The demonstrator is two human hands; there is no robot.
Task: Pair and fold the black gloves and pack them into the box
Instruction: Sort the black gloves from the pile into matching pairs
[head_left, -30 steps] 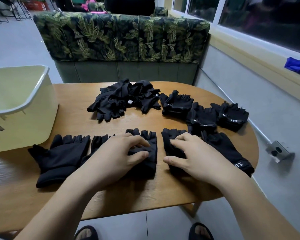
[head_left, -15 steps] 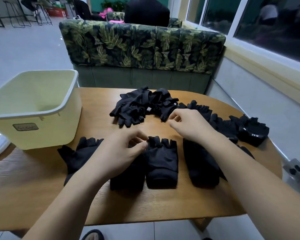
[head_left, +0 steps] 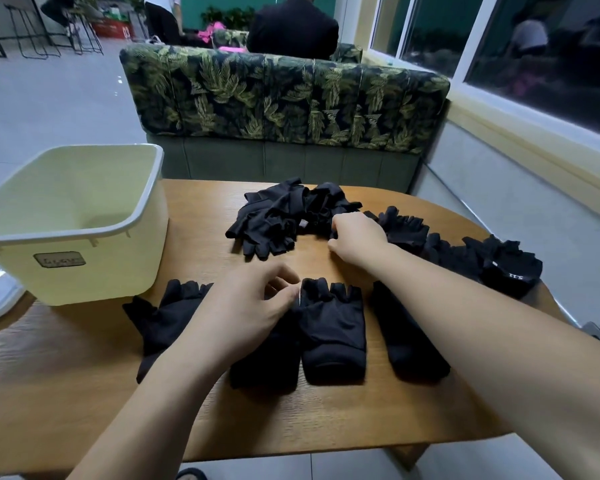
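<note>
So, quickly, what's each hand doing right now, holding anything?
Left hand: fingers curled, seemingly pinching the edge of the front-row glove.
Right hand: fingers curled into the glove pile, gripping a glove there.

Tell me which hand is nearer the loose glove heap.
Right. The right hand grips the right edge of the glove heap; the left hand lies short of it, on the flat gloves in the near row.
</note>
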